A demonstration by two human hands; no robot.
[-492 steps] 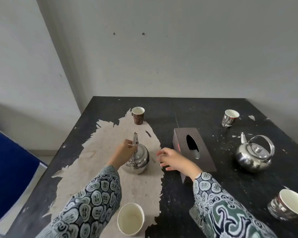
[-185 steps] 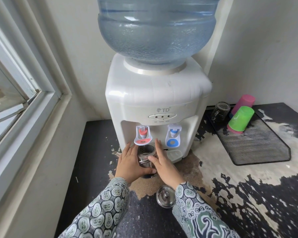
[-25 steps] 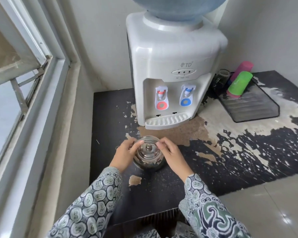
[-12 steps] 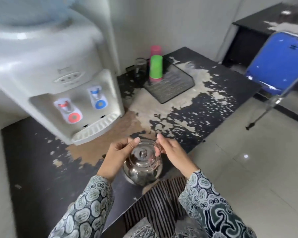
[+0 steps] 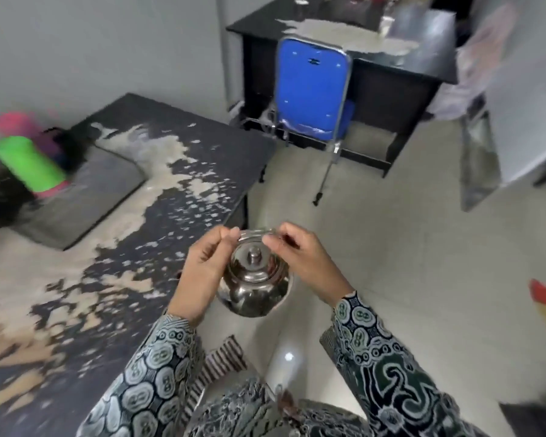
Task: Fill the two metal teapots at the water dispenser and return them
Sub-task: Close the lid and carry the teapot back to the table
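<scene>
Steel teapot (image 5: 255,280), lid on, hangs in the air just past the near edge of the peeling black bench (image 5: 158,197), over pale floor tiles. The left hand (image 5: 204,272) and right hand (image 5: 306,266) each pinch its raised wire handle (image 5: 256,232) from opposite sides. Carrying it well likely means keeping it level and walking smoothly toward the far bench (image 5: 397,55) behind the blue chair (image 5: 311,86).

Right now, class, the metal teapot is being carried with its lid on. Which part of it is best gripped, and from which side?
Grip the wire handle, coming from above. It arches over the teapot, above the knobbed lid, so the upright pot hangs level beneath it. The left hand and right hand already pinch that handle at its two ends. The round, polished body would probably slip.
</scene>
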